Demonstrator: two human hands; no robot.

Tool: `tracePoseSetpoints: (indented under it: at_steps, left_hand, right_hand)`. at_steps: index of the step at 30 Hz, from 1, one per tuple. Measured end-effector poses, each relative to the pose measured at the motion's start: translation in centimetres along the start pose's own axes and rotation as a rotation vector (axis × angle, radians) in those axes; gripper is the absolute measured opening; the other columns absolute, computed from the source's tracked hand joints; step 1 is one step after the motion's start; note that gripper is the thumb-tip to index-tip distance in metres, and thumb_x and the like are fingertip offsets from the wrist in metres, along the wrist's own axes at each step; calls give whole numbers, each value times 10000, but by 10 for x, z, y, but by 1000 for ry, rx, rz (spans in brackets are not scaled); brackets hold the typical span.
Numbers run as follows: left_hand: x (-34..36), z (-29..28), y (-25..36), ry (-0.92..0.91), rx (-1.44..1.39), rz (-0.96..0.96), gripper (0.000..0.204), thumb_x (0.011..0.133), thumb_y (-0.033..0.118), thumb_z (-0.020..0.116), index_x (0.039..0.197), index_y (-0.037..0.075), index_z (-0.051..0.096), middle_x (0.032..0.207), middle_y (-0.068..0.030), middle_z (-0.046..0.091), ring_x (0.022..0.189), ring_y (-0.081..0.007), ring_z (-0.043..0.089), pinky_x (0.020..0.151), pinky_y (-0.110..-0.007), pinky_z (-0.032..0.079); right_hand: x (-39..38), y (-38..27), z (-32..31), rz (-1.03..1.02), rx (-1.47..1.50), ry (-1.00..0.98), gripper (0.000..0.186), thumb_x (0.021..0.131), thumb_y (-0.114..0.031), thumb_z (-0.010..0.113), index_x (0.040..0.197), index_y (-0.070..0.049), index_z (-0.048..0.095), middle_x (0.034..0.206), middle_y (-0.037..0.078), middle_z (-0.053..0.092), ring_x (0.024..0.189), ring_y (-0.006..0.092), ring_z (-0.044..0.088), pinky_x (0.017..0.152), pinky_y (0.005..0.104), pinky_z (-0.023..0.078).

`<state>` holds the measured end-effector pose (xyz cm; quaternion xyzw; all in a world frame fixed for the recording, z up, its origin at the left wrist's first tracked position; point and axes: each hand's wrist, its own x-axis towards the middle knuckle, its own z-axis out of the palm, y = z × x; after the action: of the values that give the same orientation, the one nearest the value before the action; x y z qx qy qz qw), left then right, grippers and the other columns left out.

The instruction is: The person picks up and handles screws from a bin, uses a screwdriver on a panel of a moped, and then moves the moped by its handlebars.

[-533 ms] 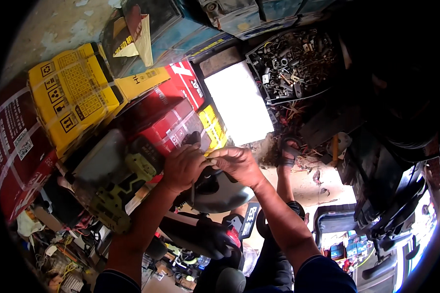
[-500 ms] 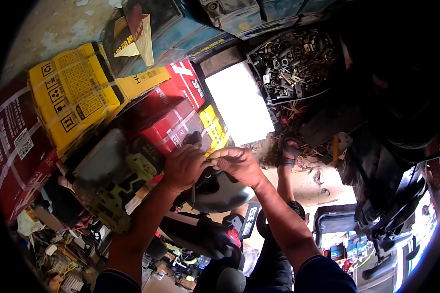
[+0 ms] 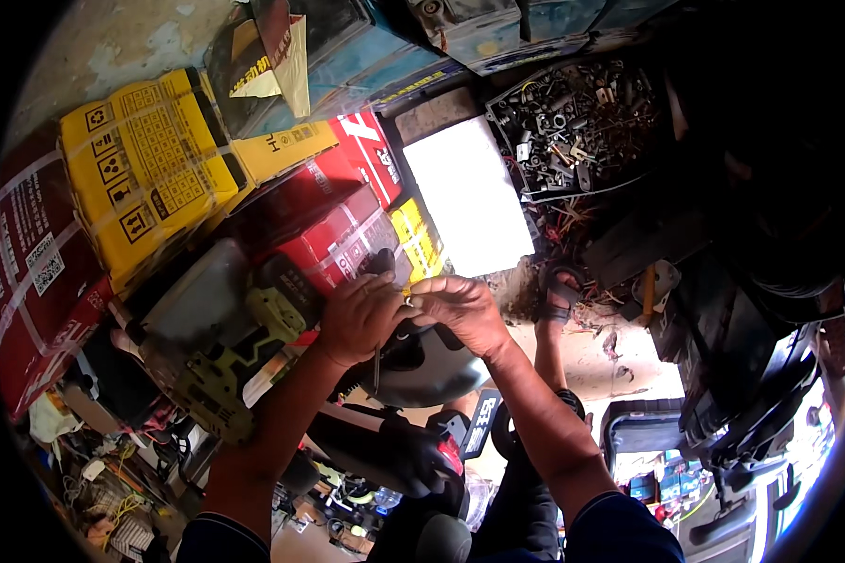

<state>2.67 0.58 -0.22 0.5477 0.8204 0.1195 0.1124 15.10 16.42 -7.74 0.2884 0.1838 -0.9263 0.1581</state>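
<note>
Head view: right hand [image 3: 462, 317] has fingers pinched on a small bright piece [image 3: 407, 300], beside the curled left hand [image 3: 359, 321]; left grip cannot be told. Judged step: close two-handed handling; next move calls for steady fingertips.

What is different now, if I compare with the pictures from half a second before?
The view has turned slightly: the heap of metal parts appears a bit further right and the yellow box slightly higher. Between the left hand and right hand, a small bright piece shows more clearly. Nothing was visibly grasped or released. The hands stay close together.
</note>
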Motion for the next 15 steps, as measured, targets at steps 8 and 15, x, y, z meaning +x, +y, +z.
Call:
tracePoseSetpoints:
  at_steps: [8, 15]
  left_hand:
    - [4, 0, -1, -14, -15, -1, 211, 937, 185, 691, 1065, 25, 641, 1022, -127, 716, 1011, -280, 716, 907, -388, 541]
    - [0, 1, -3, -18, -28, 11, 177, 949, 130, 653, 1078, 10, 635, 1010, -133, 725, 1011, -282, 724, 935, -383, 540]
  right_hand:
    - [0, 5, 0, -96, -76, 10, 179, 944, -9, 706, 1116, 41, 695, 991, 77, 734, 894, 147, 712, 824, 273, 612]
    - [-1, 5, 3, -49, 88, 3, 193, 952, 4, 687, 1140, 44, 672, 1018, 84, 722, 926, 156, 714, 838, 290, 616]
